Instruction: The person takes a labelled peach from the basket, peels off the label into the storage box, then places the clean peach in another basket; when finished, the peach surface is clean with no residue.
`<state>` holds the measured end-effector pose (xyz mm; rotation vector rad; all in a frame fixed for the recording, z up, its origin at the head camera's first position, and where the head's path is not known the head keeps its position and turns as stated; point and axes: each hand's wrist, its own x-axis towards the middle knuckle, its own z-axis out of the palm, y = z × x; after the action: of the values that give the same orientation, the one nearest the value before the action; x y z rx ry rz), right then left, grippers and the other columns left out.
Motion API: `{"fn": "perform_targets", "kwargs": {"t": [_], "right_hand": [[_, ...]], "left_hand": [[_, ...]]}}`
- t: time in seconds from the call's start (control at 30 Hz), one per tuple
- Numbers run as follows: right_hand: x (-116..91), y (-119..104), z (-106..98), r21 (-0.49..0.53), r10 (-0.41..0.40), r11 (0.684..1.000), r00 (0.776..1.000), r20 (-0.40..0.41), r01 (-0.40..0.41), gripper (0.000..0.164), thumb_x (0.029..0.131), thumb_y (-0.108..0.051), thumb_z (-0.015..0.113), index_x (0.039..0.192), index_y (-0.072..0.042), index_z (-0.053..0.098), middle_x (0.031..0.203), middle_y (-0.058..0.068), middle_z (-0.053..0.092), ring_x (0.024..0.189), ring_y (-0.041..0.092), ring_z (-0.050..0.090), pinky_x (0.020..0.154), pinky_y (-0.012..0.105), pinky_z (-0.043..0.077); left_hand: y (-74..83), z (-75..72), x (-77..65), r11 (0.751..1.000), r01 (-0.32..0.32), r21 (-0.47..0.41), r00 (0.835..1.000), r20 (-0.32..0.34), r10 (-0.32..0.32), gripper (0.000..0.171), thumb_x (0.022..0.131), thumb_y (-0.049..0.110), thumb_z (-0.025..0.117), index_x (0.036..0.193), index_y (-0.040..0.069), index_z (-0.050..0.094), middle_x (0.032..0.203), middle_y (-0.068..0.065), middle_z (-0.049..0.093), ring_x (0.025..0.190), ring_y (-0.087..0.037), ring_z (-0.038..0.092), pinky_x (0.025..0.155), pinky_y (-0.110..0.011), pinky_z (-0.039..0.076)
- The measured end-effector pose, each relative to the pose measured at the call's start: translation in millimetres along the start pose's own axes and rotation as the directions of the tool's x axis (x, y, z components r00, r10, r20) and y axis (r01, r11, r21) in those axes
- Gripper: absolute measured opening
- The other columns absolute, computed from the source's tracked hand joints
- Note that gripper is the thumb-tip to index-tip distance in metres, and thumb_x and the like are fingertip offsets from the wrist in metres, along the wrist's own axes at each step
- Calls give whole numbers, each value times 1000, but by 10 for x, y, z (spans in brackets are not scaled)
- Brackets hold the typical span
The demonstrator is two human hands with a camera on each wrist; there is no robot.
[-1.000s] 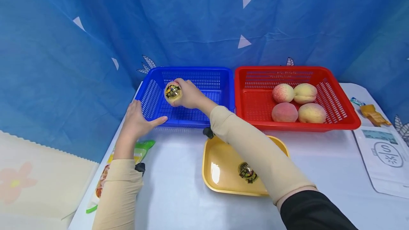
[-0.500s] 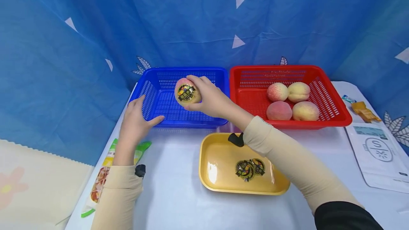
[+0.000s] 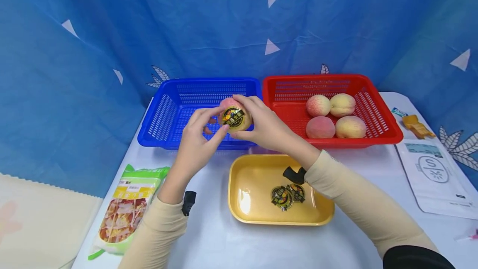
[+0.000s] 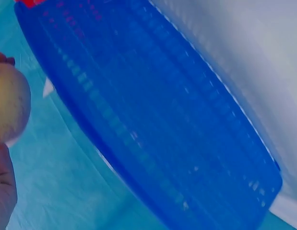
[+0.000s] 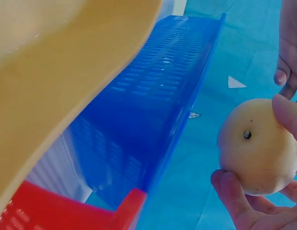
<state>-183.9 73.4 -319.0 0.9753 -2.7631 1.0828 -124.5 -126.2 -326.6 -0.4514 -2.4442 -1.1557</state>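
My right hand (image 3: 263, 121) holds a pink-and-yellow peach (image 5: 256, 153) between thumb and fingers, raised above the front of the blue basket (image 3: 157, 140). A round black-and-gold sticker (image 3: 233, 117) on the peach faces the head view. My left hand (image 3: 199, 136) is at the peach's left side, thumb and forefinger spread apart by the sticker's edge. Contact there is hard to tell; the right wrist view has the left thumb tip slightly away from the fruit. Two similar stickers (image 3: 282, 198) lie in the yellow tray (image 3: 254, 215).
A red basket (image 3: 284, 121) with several peaches (image 3: 351, 127) stands right of the blue one. At left lies a food packet (image 3: 125, 211). A white pouch (image 3: 435, 173) and an orange wrapper (image 3: 417, 125) lie at right. A blue curtain (image 3: 209, 24) hangs behind.
My right hand has carried the peach rightward and turned its sticker more toward the head view. My left hand has left the blue basket's left front rim and moved right to the peach.
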Motion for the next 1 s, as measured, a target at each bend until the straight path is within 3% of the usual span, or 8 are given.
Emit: {"fn": "perform_targets", "kwargs": {"t": [0.27, 0.4, 0.53, 0.63, 0.8, 1.0], "right_hand": [[-89, 87, -27, -26, 13, 1000, 1000, -12, -14, 90, 83, -34, 81, 156, -19, 30, 138, 9, 47, 115, 21, 59, 95, 36, 57], [-117, 127, -35, -43, 17, 999, 1000, -20, -17, 89, 83, -35, 80, 156, -21, 30, 142, 10, 46, 118, 22, 59, 96, 38, 56], [-145, 157, -46, -53, 32, 998, 999, -19, -33, 89, 84, -36, 80, 156, -22, 29, 144, 10, 45, 119, 23, 60, 97, 38, 56], [-169, 170, -52, -63, 36, 997, 999, -22, -37, 88, 84, -35, 80, 156, -22, 30, 143, 10, 46, 117, 23, 61, 96, 38, 57], [-222, 196, -57, -83, 16, 996, 999, -42, -19, 87, 83, -32, 81, 155, -21, 33, 140, 8, 47, 109, 20, 63, 91, 35, 58], [-314, 232, -111, -123, 5, 992, 997, -72, -14, 88, 82, -31, 82, 154, -22, 33, 140, 6, 47, 103, 19, 63, 82, 32, 59]], "left_hand": [[59, 219, 29, 999, -25, -30, 999, -39, 24, 34, 91, 10, 70, 125, 9, 68, 115, -8, 62, 100, -20, 60, 75, -33, 53], [80, 271, 53, 995, 37, -95, 999, -33, -40, 30, 91, 8, 70, 121, 10, 70, 114, -6, 64, 100, -18, 61, 75, -31, 52], [115, 301, 81, 974, 136, -182, 990, 1, -138, 26, 92, 9, 69, 118, 11, 71, 112, -4, 66, 101, -15, 61, 75, -27, 52], [147, 320, 93, 958, 178, -223, 984, 22, -177, 24, 91, 8, 69, 115, 10, 71, 109, -5, 67, 99, -16, 61, 74, -24, 52], [181, 371, 107, 933, 205, -296, 978, 37, -203, 20, 92, 6, 68, 111, 6, 71, 108, -9, 68, 94, -18, 63, 75, -19, 53], [239, 435, 104, 911, 194, -364, 981, 41, -192, 17, 92, 5, 68, 108, 4, 72, 103, -9, 69, 92, -14, 63, 75, -17, 53]]}}
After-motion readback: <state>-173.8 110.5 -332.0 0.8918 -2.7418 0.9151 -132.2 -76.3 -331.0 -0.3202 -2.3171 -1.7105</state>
